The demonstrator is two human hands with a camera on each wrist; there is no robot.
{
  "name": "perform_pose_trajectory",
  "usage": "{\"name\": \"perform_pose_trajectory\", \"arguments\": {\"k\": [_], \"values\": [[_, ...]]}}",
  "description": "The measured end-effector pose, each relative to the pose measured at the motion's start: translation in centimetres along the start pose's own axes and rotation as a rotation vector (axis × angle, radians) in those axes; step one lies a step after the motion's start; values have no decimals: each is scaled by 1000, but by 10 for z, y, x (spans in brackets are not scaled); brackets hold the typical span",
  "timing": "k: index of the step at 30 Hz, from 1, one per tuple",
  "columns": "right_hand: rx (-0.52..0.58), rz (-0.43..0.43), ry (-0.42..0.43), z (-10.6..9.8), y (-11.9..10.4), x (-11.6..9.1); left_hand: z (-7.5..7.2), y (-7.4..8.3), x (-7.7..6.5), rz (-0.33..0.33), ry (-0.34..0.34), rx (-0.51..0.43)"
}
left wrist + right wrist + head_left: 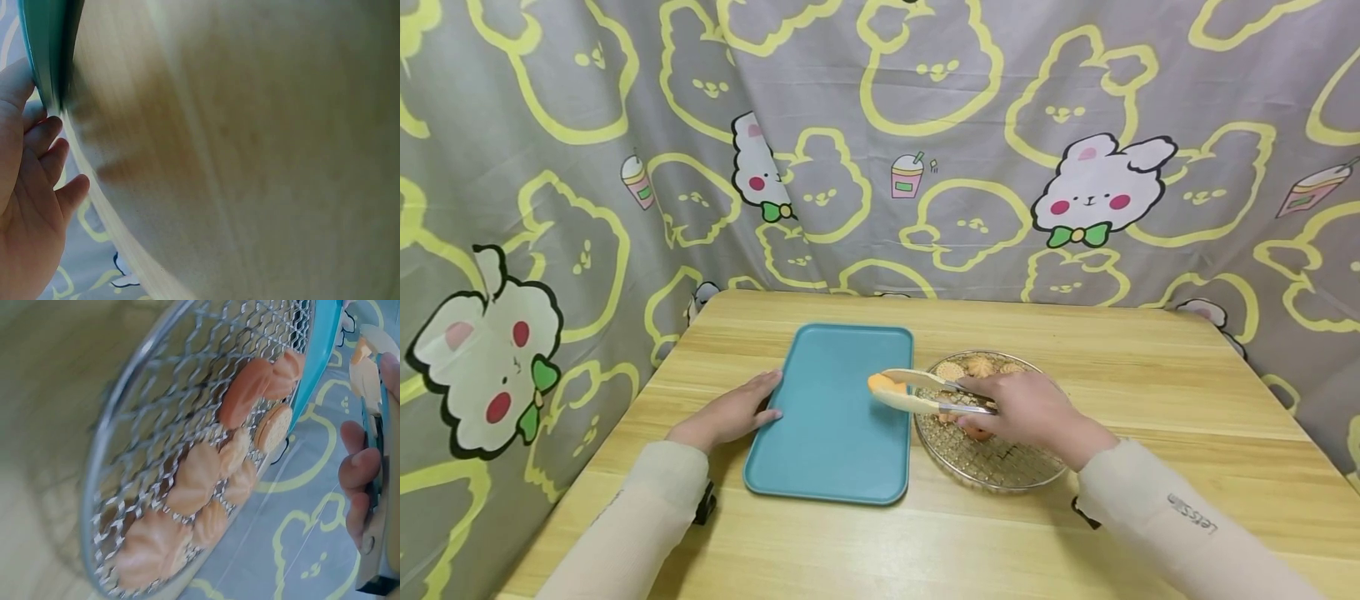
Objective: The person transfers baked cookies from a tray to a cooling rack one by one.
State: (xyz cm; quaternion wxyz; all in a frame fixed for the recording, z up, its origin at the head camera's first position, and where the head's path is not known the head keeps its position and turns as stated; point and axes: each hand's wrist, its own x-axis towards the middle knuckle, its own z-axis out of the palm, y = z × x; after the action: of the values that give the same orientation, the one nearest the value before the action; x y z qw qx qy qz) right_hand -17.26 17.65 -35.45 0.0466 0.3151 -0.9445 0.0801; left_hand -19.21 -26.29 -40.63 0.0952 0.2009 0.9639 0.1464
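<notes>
My right hand (1030, 412) grips a pair of tongs (925, 402) with pale tips and metal arms. Between the tips is a small orange piece (887, 383), above the right side of a blue-green tray (831, 450); its exact kind is unclear. The left hand (726, 414) rests against the tray's left edge, fingers fairly straight. Just under the right hand stands a round wire rack (1030, 469) bearing several cookies. In the right wrist view these include swirled cookies (195, 478), a round sandwich cookie (274, 428) and a reddish-brown oblong piece (245, 392).
Tray and rack stand side by side on a wood-grain table (1150, 383). A grey patterned curtain (955, 108) hangs behind the table and along its sides.
</notes>
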Motion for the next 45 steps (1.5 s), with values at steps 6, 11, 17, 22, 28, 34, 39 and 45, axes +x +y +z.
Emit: {"name": "perform_pose_trajectory", "arguments": {"k": [6, 11, 17, 22, 28, 34, 39, 45], "values": [[5, -27, 16, -4, 8, -16, 0, 1, -1, -3, 0, 1], [-11, -44, 30, -6, 15, -28, -1, 3, -2, -9, -5, -7], [-14, -61, 40, -8, 24, -42, 0, 4, -2, -13, -9, -4], [-19, -79, 49, -9, 32, -54, -1, 4, -2, -13, -11, -7], [-29, -86, 49, -11, 39, -66, 0, 3, -1, -15, -13, -13], [-26, -101, 52, -13, 42, -74, 2, 1, 0, -13, -15, -8], [-10, -93, 31, -14, 44, -79, 1, 2, -1, -10, -10, -8], [5, -103, 10, -14, 46, -82, -1, 3, -1, -13, -12, -10]]}}
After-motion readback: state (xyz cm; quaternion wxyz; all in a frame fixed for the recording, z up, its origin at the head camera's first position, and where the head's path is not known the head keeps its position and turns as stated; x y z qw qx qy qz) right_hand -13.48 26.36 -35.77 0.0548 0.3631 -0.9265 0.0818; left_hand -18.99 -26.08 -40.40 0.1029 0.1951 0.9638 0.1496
